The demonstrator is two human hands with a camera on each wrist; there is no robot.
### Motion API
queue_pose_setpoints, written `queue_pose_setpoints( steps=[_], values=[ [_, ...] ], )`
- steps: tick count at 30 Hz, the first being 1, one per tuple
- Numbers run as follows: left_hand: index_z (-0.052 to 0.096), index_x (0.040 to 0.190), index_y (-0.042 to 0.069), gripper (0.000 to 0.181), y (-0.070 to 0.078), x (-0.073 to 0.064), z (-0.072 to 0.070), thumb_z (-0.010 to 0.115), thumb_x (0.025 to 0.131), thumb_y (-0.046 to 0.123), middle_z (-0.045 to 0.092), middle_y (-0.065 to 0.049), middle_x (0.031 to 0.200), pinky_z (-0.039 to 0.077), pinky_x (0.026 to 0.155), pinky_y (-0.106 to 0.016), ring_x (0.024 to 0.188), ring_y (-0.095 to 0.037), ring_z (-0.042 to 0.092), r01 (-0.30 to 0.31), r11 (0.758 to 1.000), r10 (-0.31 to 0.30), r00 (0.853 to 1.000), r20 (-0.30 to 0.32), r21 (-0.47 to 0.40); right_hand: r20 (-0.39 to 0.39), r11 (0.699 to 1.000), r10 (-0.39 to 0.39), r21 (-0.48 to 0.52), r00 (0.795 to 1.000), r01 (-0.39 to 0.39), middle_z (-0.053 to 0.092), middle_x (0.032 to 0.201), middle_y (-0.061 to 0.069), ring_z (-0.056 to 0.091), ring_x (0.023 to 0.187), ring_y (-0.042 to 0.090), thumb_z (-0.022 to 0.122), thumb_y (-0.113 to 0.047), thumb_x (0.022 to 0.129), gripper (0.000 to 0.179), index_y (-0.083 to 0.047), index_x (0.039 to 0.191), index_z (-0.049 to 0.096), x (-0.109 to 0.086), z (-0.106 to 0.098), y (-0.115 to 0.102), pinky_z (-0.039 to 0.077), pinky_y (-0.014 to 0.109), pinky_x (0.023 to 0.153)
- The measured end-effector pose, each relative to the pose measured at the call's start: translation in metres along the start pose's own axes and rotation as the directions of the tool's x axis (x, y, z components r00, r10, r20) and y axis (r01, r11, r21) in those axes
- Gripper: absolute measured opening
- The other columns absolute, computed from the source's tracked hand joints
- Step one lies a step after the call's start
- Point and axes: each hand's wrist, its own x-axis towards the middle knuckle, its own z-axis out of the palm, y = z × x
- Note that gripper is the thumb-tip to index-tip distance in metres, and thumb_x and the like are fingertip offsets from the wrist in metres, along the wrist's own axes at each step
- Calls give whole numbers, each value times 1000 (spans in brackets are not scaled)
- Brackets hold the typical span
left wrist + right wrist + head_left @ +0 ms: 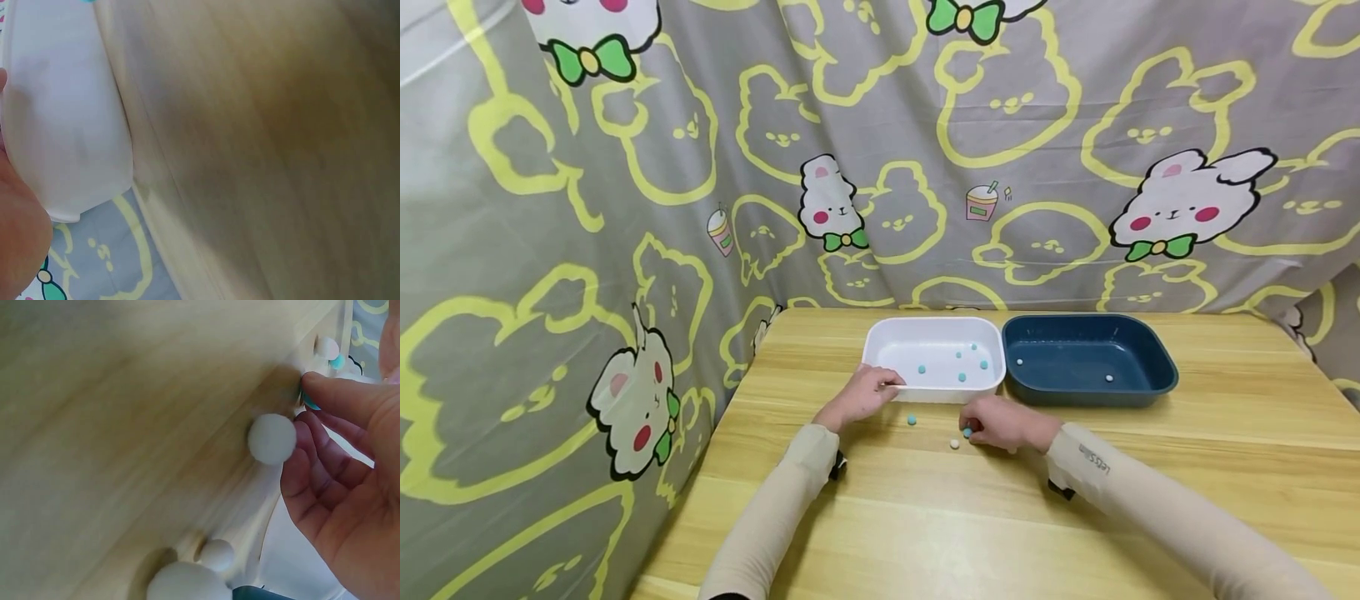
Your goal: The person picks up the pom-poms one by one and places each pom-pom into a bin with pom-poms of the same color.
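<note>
Pale wood-grain tabletop (pixel 880 517) meets a grey cartoon-print curtain (pixel 917 258) behind it. The person's right hand (pixel 1003 422) pinches a small teal ball (pixel 967 433), round and without a long axis, between thumb and fingers. From that pinch, the rectangular white plastic tray (pixel 936 396) lies at 11 o'clock, the deep navy plastic tray (pixel 1090 399) at 2, a small white ball (pixel 954 444) just beside at 8. The left hand (pixel 863 392), farther off at 10, grips the white tray's rim.
</note>
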Motion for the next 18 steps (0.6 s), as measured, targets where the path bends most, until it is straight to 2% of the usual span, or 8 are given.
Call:
queue_pose_setpoints(
  steps=[11, 18],
  values=[
    [71, 90, 15, 12, 1, 2, -2, 59, 89, 12, 68, 9, 85, 32, 87, -35, 81, -9, 58, 18, 1000, -18, 1000, 10, -8, 17, 1000, 5, 12, 1000, -6, 56, 75, -7, 49, 67, 5, 73, -5, 79, 13, -14, 79, 64, 0, -2, -1, 44, 23, 62],
    [71, 89, 16, 12, 2, 0, -2, 59, 89, 12, 69, 10, 85, 32, 87, -35, 80, -7, 58, 22, 1000, -22, 1000, 15, -15, 28, 998, -1, 59, 1000, 0, 57, 75, -6, 50, 68, 6, 73, -4, 80, 11, -12, 80, 65, -4, -4, -3, 45, 23, 62]
  ],
)
